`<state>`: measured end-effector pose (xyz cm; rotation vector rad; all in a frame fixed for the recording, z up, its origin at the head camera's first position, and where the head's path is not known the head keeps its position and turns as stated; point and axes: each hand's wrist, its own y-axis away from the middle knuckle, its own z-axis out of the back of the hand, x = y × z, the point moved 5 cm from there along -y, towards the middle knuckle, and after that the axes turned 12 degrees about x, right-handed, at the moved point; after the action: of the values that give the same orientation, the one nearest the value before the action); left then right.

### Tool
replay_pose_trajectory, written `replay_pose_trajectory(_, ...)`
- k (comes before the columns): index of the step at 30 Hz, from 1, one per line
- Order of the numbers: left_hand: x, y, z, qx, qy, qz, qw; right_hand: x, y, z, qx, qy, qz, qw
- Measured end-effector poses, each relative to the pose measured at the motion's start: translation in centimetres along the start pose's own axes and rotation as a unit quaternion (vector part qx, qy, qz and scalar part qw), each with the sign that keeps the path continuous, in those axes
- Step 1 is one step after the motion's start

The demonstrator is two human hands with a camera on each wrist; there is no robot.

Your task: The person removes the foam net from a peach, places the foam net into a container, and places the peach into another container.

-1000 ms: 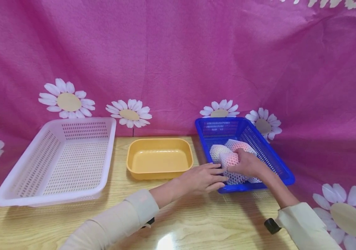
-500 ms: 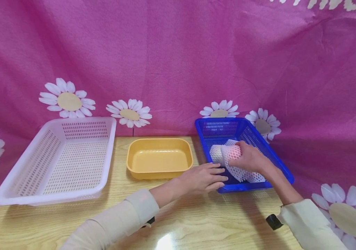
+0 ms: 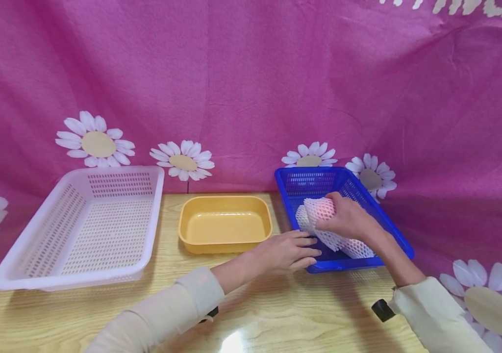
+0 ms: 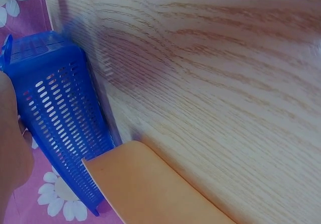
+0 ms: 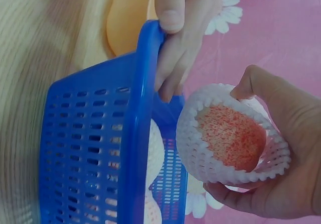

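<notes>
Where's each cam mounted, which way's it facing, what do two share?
Head: on the head, facing forward and down at the table, white basket, yellow tray and blue basket; left hand, right hand and sleeves show.
Left wrist: on that wrist, facing blue basket, yellow tray and table; part of left hand shows.
Right wrist: on that wrist, facing the netted fruit and blue basket; both hands show.
Head and right wrist share that netted fruit and both hands.
</notes>
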<state>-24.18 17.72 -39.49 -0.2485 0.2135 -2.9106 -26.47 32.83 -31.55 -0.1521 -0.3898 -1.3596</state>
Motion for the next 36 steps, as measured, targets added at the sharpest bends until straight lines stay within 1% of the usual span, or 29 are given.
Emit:
replay_pose_trajectory(5,0.1,0.1,0.1,-0.01,0.008,-0.004,0.9999,1.0,0.0,0.0,-0.009,0.002,0.009,0.9999)
replay_pose_trajectory(12,0.1,0.2,0.0,-0.024,0.013,-0.006,0.9996,1.7,-0.1,0.0,-0.024,0.007,0.013,0.9996)
replay_pose_trajectory(16,0.1,0.2,-0.1,-0.033,0.0,-0.01,0.9994,2.1,-0.2,0.0,-0.025,-0.001,0.023,0.9994)
replay_pose_trajectory(20,0.0,0.2,0.0,-0.031,-0.017,-0.011,0.9993,2.6,-0.4,0.0,-0.03,0.0,0.034,0.999)
replay_pose_trajectory(26,0.0,0.3,0.2,-0.012,-0.035,0.016,0.9992,3.3,-0.9,0.0,-0.035,0.001,0.036,0.9987)
replay_pose_trajectory(29,-0.1,0.4,0.2,-0.004,-0.047,0.018,0.9987,3.6,-1.0,0.0,-0.034,0.0,0.033,0.9989)
replay_pose_trajectory(36,0.0,0.8,0.4,-0.004,-0.027,0.019,0.9994,3.8,-1.1,-0.2,-0.038,-0.003,0.027,0.9989)
